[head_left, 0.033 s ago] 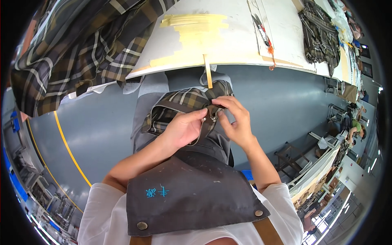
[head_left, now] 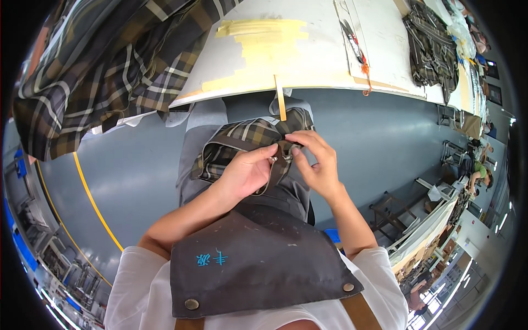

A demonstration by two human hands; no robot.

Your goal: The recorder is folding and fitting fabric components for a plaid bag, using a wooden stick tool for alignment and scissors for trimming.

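A small plaid bag (head_left: 236, 144) with a metal zipper rests over my lap, just below the table edge. My left hand (head_left: 248, 175) grips its right side, thumb and fingers pinching a brown strap (head_left: 280, 165) with a small metal fitting. My right hand (head_left: 318, 165) pinches the same strap from the other side, fingertips almost touching those of the left. I wear a grey apron (head_left: 258, 264) over a white shirt.
A white worktable (head_left: 330, 60) lies ahead with yellow tape patches (head_left: 264, 44) and a tape strip (head_left: 281, 102) hanging off its edge. Plaid cloth (head_left: 110, 71) is heaped at left, scissors (head_left: 355, 47) and another plaid bag (head_left: 432, 49) at right. Grey floor carries a yellow line (head_left: 93, 203).
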